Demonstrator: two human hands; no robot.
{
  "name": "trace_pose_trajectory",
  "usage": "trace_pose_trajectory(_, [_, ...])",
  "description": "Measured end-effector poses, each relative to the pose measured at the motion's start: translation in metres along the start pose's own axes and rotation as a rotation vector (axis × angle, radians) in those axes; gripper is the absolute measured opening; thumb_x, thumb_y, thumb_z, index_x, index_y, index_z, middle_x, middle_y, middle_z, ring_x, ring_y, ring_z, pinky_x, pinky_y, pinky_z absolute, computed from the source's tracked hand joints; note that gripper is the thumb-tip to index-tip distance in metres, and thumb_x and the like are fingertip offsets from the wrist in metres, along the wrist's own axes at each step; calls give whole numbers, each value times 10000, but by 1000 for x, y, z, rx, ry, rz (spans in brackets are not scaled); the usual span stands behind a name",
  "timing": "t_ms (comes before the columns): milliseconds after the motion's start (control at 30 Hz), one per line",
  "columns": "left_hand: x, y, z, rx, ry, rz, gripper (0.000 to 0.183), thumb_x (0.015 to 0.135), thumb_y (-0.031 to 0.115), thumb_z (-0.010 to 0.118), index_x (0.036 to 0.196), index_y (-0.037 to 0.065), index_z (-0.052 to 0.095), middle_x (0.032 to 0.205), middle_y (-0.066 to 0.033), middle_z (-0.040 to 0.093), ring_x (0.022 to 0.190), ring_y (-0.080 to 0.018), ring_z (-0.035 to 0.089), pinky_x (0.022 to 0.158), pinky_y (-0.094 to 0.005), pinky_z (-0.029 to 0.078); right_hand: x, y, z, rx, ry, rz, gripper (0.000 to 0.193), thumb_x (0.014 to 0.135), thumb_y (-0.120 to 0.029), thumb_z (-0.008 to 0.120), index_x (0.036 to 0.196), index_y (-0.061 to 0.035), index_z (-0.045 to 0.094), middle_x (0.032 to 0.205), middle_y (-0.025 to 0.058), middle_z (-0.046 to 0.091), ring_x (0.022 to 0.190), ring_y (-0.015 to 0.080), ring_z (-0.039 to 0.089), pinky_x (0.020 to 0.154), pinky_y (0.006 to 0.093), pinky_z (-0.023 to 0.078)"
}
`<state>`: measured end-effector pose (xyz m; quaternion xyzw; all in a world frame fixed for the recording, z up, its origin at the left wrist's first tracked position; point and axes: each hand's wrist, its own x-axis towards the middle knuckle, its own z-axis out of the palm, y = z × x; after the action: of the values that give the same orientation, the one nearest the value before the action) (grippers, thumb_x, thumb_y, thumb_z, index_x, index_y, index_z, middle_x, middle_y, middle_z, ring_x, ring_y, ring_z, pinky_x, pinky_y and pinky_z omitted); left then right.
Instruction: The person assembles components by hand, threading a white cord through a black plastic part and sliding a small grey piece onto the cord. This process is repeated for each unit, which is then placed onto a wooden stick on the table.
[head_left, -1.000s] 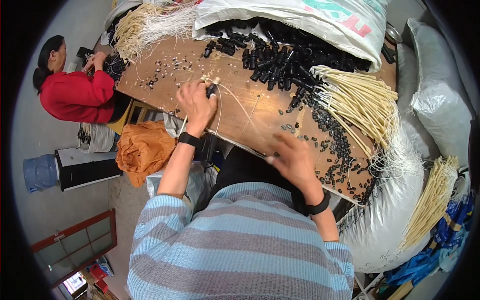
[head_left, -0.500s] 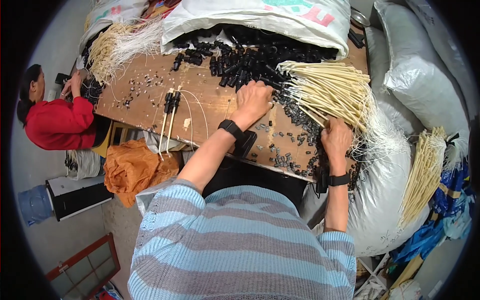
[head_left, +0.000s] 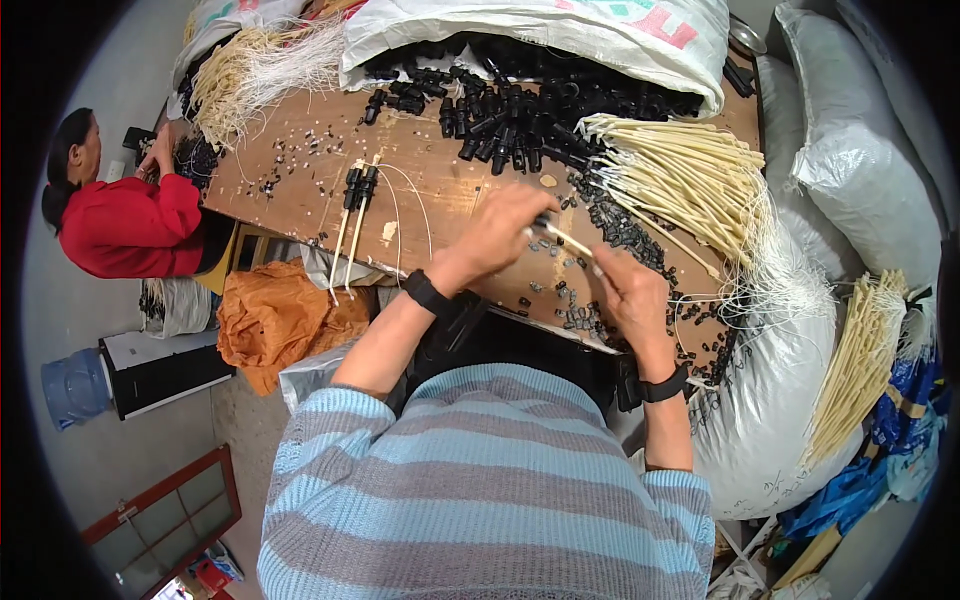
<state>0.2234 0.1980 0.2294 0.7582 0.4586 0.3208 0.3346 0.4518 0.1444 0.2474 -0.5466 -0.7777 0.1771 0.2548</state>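
Observation:
My left hand point(head_left: 497, 228) is closed around a small black plastic fitting point(head_left: 543, 219) over the middle of the table. A thin cream tube point(head_left: 570, 241) is pinched in my right hand point(head_left: 637, 292); its far end meets the fitting, though my fingers hide how far it goes in. Just beyond lies a heap of black fittings point(head_left: 505, 125), spilling from a white sack point(head_left: 560, 32). To the right of it rests a bundle of cream tubes point(head_left: 680, 185) with white strings at the near end. Small dark plastic parts point(head_left: 640, 240) are scattered beneath my right hand.
Two tubes with black fittings point(head_left: 360, 190) lie left of my arm, overhanging the table edge point(head_left: 480, 298). Full white sacks point(head_left: 860, 130) stand on the right. At the far left a person in a red top point(head_left: 130, 225) works. An orange cloth point(head_left: 275, 320) is below the edge.
My left hand has come back from the heap with a black fitting. My right hand has moved left and holds a tube against it. The view has shifted slightly.

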Motion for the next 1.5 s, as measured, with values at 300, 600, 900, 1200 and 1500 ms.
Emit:
trace_pose_trajectory(300, [-13, 12, 10, 435, -47, 275, 230, 778, 39, 604, 999, 103, 618, 831, -90, 617, 829, -264, 616, 664, -377, 488, 2, -1, -20, -254, -25, 214, 285, 793, -172, 730, 1056, -84, 669, 660, 106, 622, 580, 274, 619, 516, 360, 477])
trace_pose_trajectory(600, [-30, -13, -9, 303, 50, -271, 113, 789, 151, 633, 851, 57, 627, 716, -125, 632, 603, -256, 613, 529, -342, 456, -10, 15, -22, 1466, 136, 262, 140, 812, -110, 687, 793, -16, 586, 1055, 25, 691, 645, 110, 584, 547, 258, 437])
trace_pose_trajectory(900, [-21, 15, 6, -127, -78, -346, 275, 736, 22, 639, 1010, 8, 643, 695, -22, 576, 591, -93, 489, 558, -266, 411, -3, -28, 34, 322, 33, 69, 154, 767, -108, 672, 911, -78, 626, 594, 140, 576, 546, 330, 597, 498, 400, 456])
trace_pose_trajectory(1200, [-28, 8, -3, 175, -149, -110, 355, 714, -14, 499, 1054, 2, 599, 967, -204, 629, 946, -402, 576, 804, -444, 462, 5, -30, 28, 83, 118, 1, 137, 800, -107, 660, 930, -79, 694, 631, 143, 608, 543, 286, 616, 515, 341, 476])
trace_pose_trajectory(1500, [-25, 13, 6, 132, -102, 106, 349, 701, -7, 469, 1023, 38, 595, 882, -198, 639, 892, -392, 603, 747, -477, 463, 4, -30, 34, 201, 92, -7, 179, 796, -64, 646, 974, -67, 654, 702, 162, 621, 612, 311, 632, 546, 367, 481])
